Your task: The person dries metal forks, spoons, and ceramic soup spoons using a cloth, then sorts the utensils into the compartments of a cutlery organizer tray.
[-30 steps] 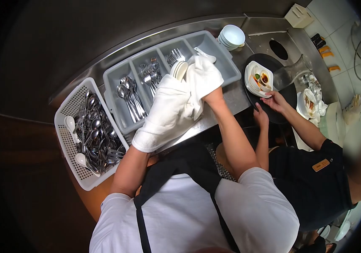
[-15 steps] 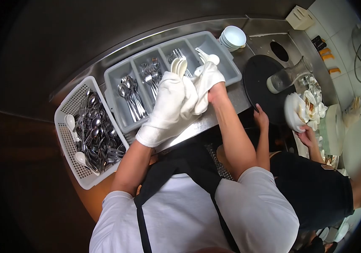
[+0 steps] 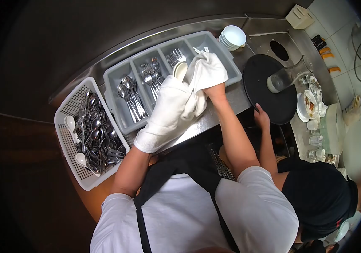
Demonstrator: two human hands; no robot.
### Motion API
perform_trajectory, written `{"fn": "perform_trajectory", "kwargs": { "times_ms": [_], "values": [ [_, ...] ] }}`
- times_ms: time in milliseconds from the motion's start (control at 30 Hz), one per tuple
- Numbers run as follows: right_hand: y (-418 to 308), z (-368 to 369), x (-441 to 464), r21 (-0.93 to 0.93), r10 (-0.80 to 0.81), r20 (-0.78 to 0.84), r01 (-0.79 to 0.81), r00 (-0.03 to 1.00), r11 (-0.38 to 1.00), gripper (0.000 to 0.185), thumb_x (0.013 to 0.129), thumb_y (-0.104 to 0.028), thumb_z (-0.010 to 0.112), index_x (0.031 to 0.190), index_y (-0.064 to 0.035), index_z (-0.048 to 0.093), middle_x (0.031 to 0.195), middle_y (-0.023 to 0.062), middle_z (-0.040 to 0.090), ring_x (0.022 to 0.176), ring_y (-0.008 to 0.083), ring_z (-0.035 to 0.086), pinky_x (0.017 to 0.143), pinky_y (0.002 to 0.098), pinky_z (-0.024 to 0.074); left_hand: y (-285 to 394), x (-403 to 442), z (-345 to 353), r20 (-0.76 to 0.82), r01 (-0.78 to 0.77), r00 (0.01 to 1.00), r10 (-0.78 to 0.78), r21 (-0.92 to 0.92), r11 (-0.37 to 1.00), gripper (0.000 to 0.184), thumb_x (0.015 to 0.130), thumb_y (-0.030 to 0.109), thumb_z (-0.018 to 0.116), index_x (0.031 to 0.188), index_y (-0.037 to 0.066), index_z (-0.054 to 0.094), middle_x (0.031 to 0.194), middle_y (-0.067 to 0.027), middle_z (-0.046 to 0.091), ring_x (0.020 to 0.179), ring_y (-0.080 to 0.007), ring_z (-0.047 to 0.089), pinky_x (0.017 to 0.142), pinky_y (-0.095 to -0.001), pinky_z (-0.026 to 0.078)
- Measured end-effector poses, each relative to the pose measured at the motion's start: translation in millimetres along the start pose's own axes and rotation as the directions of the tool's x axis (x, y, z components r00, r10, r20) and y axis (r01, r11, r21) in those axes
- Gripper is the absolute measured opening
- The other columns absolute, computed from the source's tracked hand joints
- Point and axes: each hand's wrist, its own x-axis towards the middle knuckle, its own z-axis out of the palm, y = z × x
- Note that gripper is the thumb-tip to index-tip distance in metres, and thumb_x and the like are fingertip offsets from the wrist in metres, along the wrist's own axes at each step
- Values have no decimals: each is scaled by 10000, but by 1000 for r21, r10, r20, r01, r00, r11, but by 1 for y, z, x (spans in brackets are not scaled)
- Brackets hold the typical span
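A white towel (image 3: pixel 170 103) wraps my left hand and wrist, and white spoons (image 3: pixel 180 71) stick out of its top. The fingers of that hand are hidden under the cloth. My right hand (image 3: pixel 215 93) grips another part of the towel, bunched at the front of the grey cutlery tray (image 3: pixel 118 110). In the tray's compartments lie metal spoons (image 3: pixel 130 95), forks (image 3: pixel 150 77) and more forks (image 3: pixel 175 57). Handles of white spoons (image 3: pixel 201 49) show in the rightmost compartment, partly behind the towel.
At left a white perforated basket (image 3: pixel 64 143) holds jumbled cutlery. Pale bowls (image 3: pixel 233 37) are stacked behind the tray's right end. On the right, a co-worker's hand (image 3: pixel 261 116) holds a round black tray (image 3: pixel 264 76) carrying a glass jug (image 3: pixel 281 80), near used dishes (image 3: pixel 311 105).
My right hand and the towel's free part have shifted slightly over the rightmost compartment. The co-worker has moved the stacked plates off the black tray to the right and bent forward.
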Motion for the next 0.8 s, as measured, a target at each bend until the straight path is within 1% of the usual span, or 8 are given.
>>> {"fn": "perform_trajectory", "kwargs": {
  "times_ms": [133,233,300,433,500,600,667,800],
  "values": [
    [28,24,-15,161,234,-82,-219,969,962,158,952,-139,624,1039,-10,651,925,68,639,891,158,604,792,301,492,3,15,-4,87,-424,894,440,482,766,101,740,4,684,826,50,659,872,-81,619,780,-242,593,712,-348,488],
    [7,48,-45,401,446,24,-417,895,816,128,989,-153,597,993,-38,654,892,20,611,839,97,569,735,286,481,-11,23,3,-109,-113,983,147,267,957,85,742,-32,659,789,36,639,881,-105,606,783,-250,594,712,-354,488],
    [17,31,-40,397,363,166,-399,917,826,158,995,-177,572,910,-56,630,830,29,607,765,133,583,693,289,494,-15,21,-3,-20,-198,973,231,447,872,64,762,-22,643,789,34,625,884,-117,604,774,-244,594,698,-350,490],
    [33,13,-9,788,698,368,-604,614,116,136,977,-196,588,923,-73,604,788,57,600,612,178,578,547,341,499,-28,19,-8,84,-38,996,14,296,954,66,852,32,594,788,42,609,820,-136,586,749,-218,587,659,-311,487],
    [33,4,-10,757,608,404,-623,683,197,161,989,-223,583,1019,-66,603,871,66,624,723,186,616,659,338,532,-16,19,-18,285,20,958,-17,-6,1000,120,903,65,566,793,37,603,774,-129,578,696,-194,577,626,-296,482],
    [25,13,-17,415,290,281,-388,915,823,221,943,-207,631,1086,-41,603,947,93,639,844,215,634,780,341,525,41,12,0,246,366,930,-272,-578,730,178,946,82,536,791,20,599,728,-97,576,593,-157,549,582,-301,476],
    [5,17,-12,148,106,170,-132,980,980,205,885,-161,656,1032,-23,622,906,133,654,838,256,647,783,346,517,55,10,7,223,441,892,-393,-620,649,174,967,91,530,818,21,589,714,-69,586,546,-128,544,529,-283,449],
    [-5,7,-9,-162,-191,-9,187,982,969,173,858,-124,664,986,-8,648,898,164,674,818,272,657,764,358,521,34,10,6,105,367,930,-353,-164,916,130,946,92,574,851,16,621,731,-52,594,560,-139,574,525,-294,457]
  ]
}}
